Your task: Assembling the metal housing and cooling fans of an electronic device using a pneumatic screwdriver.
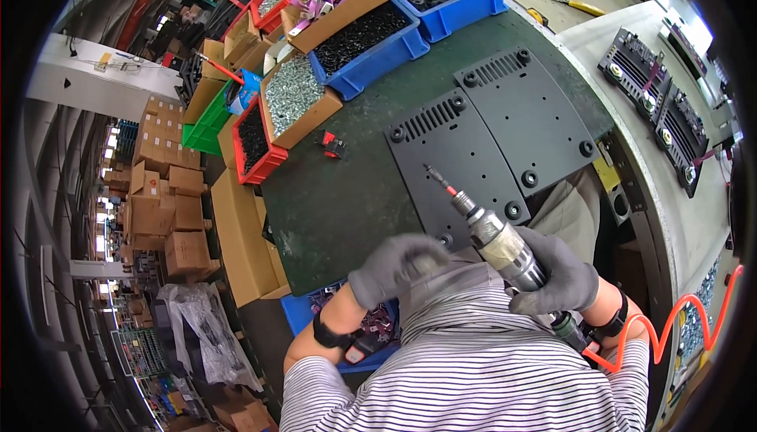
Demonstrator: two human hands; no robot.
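Note:
My right hand (pixel 561 274) in a grey glove is wrapped round a pneumatic screwdriver (pixel 505 249). The tool's bit points up and left over the nearer of two black metal panels, and an orange coiled air hose (pixel 658 336) trails from its rear end. My left hand (pixel 400 271), also gloved, hovers by my lap at the table's near edge; motion smears its fingers. Side by side on the table lie the left panel (pixel 445 152) and the right panel (pixel 544 121), each with vent slots and round black feet near the corners.
On the green table (pixel 331 211) sits a small red-and-black part (pixel 332 145). Beyond it stand a red bin (pixel 254 144) of dark screws, a carton of silvery screws (pixel 293 94) and blue bins (pixel 371 57) of black parts. A conveyor-like bench (pixel 639 54) with black assemblies runs along the right.

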